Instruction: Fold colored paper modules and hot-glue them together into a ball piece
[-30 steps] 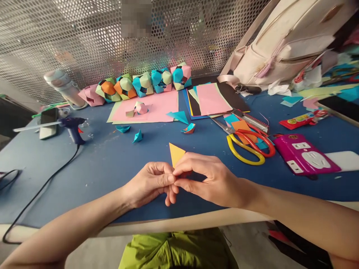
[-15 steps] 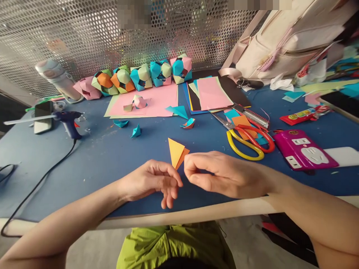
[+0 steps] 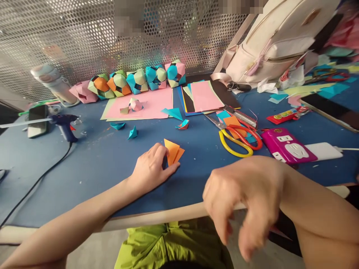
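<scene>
A folded orange paper piece (image 3: 172, 151) lies on the blue tabletop in front of me. My left hand (image 3: 153, 164) is on it, with the fingers curled along its left side and the thumb at its lower edge. My right hand (image 3: 238, 201) is raised in the foreground, over the table's front edge. Its fingers point down, thumb and fingers apart, with nothing between them. Beyond the orange piece sit small folded paper units: a teal one (image 3: 132, 132), a flatter teal one (image 3: 117, 126) and a teal-and-orange one (image 3: 183, 125).
Several paper balls (image 3: 137, 81) line the back by the perforated panel. Pink sheets (image 3: 157, 102) lie before them. Scissors (image 3: 235, 144), a purple power strip (image 3: 288, 145) and a phone (image 3: 331, 112) are on the right. A glue gun (image 3: 66, 127) with its cord stands left.
My left hand has moved onto the orange paper with its fingers about it. My right hand has come away from beside it, toward me and right, and its fingers have spread. The view has shifted slightly.
</scene>
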`<state>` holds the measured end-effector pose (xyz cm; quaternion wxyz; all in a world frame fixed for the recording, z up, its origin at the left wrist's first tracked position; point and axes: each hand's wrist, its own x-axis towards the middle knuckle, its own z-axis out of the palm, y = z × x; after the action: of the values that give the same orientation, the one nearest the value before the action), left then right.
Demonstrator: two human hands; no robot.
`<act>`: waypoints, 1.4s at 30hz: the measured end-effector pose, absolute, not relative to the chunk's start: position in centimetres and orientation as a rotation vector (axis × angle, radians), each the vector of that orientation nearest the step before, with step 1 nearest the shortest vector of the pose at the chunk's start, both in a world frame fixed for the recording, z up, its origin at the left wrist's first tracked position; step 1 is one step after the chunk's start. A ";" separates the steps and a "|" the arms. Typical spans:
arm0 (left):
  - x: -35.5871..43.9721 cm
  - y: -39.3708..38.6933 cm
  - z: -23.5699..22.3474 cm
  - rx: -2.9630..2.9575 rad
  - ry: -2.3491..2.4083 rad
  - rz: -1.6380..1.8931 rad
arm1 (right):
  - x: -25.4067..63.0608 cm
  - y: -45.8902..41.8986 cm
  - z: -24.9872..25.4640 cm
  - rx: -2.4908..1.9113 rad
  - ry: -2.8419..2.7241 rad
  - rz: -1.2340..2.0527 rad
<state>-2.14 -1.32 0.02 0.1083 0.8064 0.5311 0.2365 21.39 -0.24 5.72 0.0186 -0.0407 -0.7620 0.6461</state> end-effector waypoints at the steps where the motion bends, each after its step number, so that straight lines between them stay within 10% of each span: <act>1: -2.1 -1.1 -0.3 2.432 1.564 0.680 | 21.4 0.4 5.7 -0.215 -2.344 2.022; 9: -2.9 -0.1 0.0 2.216 1.618 1.065 | 18.0 3.6 2.4 -1.249 -1.871 1.103; 17: -2.4 -1.0 -0.1 1.619 1.422 1.209 | 15.8 2.8 0.7 -1.168 -1.720 1.549; 42: -4.9 1.1 -1.0 2.415 1.441 0.715 | 17.4 4.4 -2.2 -0.904 -2.268 0.727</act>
<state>-4.86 1.05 -0.97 0.1198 0.8262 0.4932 0.2445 17.42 4.37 -2.18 0.2930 -0.3393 -0.8513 0.2729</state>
